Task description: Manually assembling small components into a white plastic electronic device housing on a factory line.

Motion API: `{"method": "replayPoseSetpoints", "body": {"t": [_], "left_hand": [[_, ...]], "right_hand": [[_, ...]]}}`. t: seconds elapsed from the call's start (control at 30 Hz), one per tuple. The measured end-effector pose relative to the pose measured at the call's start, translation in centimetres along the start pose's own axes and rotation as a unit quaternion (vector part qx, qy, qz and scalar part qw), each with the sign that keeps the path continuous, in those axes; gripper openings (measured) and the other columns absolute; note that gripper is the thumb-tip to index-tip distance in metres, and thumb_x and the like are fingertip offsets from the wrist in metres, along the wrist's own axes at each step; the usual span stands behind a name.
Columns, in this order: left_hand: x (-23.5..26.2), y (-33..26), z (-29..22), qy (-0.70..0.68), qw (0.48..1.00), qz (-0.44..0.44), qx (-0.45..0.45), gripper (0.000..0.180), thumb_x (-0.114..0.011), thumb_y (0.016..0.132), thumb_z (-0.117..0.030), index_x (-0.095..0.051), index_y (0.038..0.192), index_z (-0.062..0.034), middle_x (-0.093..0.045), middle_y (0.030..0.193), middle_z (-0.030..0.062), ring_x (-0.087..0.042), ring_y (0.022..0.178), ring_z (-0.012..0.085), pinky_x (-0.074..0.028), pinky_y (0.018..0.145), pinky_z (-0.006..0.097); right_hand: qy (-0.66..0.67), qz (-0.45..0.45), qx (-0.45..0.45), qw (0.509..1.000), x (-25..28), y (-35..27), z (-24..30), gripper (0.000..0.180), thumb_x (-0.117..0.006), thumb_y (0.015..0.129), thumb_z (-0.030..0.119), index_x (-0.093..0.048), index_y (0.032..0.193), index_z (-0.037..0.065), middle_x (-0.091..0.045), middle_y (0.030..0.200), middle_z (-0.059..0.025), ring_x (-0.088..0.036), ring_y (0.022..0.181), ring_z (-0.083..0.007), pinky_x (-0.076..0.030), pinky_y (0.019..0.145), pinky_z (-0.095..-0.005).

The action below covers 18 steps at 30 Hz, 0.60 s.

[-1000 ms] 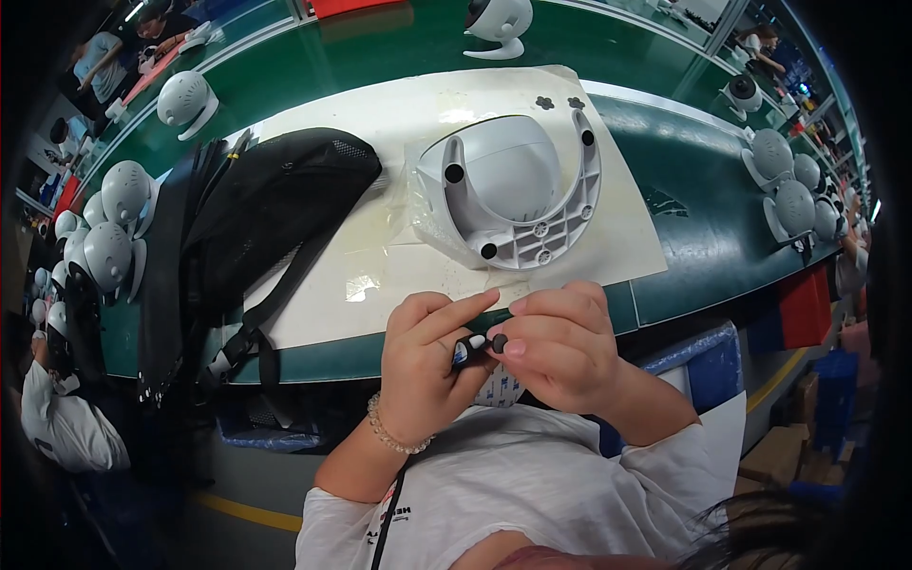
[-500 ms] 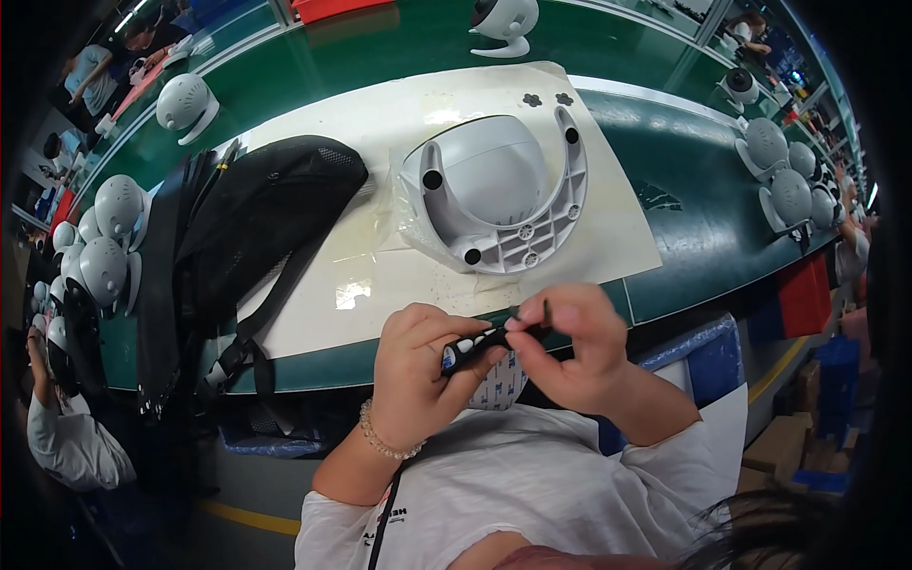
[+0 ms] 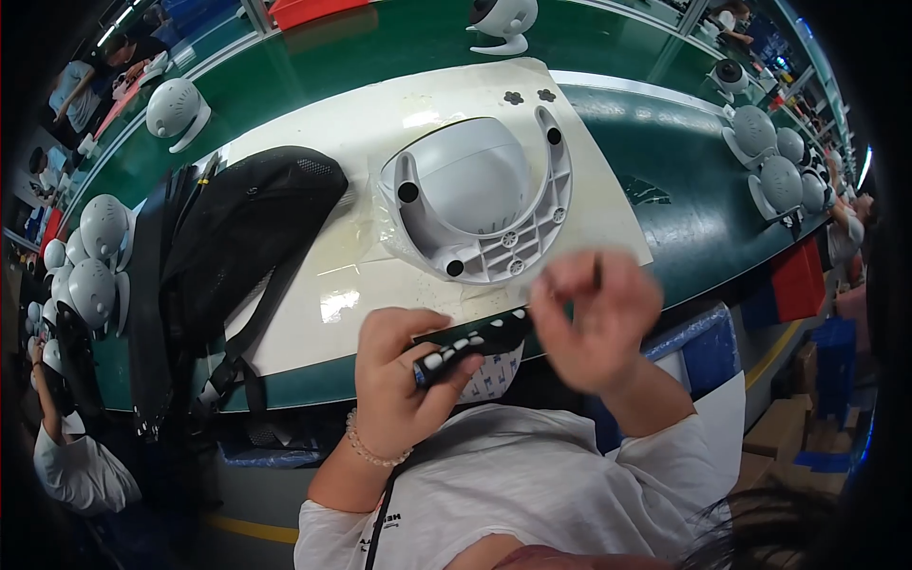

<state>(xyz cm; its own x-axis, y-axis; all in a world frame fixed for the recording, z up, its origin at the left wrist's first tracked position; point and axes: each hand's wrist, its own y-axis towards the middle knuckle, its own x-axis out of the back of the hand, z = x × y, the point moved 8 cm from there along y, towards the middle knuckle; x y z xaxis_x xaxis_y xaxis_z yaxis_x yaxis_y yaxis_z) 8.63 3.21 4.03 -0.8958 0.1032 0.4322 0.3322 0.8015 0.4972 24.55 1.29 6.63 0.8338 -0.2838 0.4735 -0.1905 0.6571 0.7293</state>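
Observation:
My left hand (image 3: 394, 385) grips a black adhesive-pad sheet (image 3: 472, 344) with rows of white spots. The sheet is bent, and its white backing with blue print (image 3: 492, 377) hangs below. Just right of the sheet's end, my right hand (image 3: 603, 318) is raised with thumb and fingers brought together. Motion blurs its fingertips, and I cannot make out what they hold. Beyond both hands a white device (image 3: 480, 176) with a domed body lies with its curved, ribbed base (image 3: 532, 237) facing up. Black round pads (image 3: 455, 268) show on that base.
A cream mat (image 3: 332, 256) lies under the device on the green table (image 3: 655, 161). At the left rests a black mesh bag (image 3: 256, 214) with straps. Several white round devices (image 3: 103, 223) stand left and right (image 3: 779, 180). Two dark flower-shaped pieces (image 3: 514, 98) lie at the mat's far edge.
My right hand has moved up and right, away from the pad sheet. My left hand and the sheet have shifted slightly left and down in view. The whole view has shifted a little.

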Motion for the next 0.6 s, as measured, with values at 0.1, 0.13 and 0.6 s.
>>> {"method": "replayPoseSetpoints", "body": {"t": [0.1,0.13,0.6], "left_hand": [[0.3,0.0,-1.2,0.084,0.993,-0.028,-0.082,0.022,-0.076,0.061,-0.014,-0.059,0.072,-0.0066,-0.051,0.119,0.0164,-0.05,0.1,0.0334,-0.04,0.076,0.036],[0.1,0.4,-1.6,0.111,0.99,-0.027,-0.084,0.023,-0.076,0.06,-0.015,-0.058,0.071,-0.0061,-0.048,0.124,0.0177,-0.049,0.104,0.0342,-0.04,0.078,0.036],[-0.7,1.2,-0.3,0.134,0.983,-0.024,-0.121,0.025,-0.076,0.054,-0.013,-0.056,0.063,-0.0012,-0.042,0.133,0.0176,-0.051,0.104,0.0333,-0.038,0.076,0.037]], "right_hand": [[0.148,-0.1,-0.038,0.983,0.3,2.1,-1.8,0.062,-0.055,0.075,-0.015,-0.025,0.125,0.007,-0.048,0.101,-0.0109,-0.055,0.082,-0.0143,-0.044,0.067,-0.0228],[0.14,-0.078,-0.051,0.986,0.0,2.4,-2.0,0.062,-0.055,0.075,-0.015,-0.025,0.125,0.007,-0.048,0.102,-0.011,-0.055,0.083,-0.014,-0.044,0.067,-0.0224],[-0.054,-0.047,-0.042,0.997,-0.4,2.6,-0.3,0.059,-0.054,0.076,-0.016,-0.027,0.125,0.005,-0.053,0.106,-0.0179,-0.06,0.083,-0.0188,-0.049,0.066,-0.0237]]}}
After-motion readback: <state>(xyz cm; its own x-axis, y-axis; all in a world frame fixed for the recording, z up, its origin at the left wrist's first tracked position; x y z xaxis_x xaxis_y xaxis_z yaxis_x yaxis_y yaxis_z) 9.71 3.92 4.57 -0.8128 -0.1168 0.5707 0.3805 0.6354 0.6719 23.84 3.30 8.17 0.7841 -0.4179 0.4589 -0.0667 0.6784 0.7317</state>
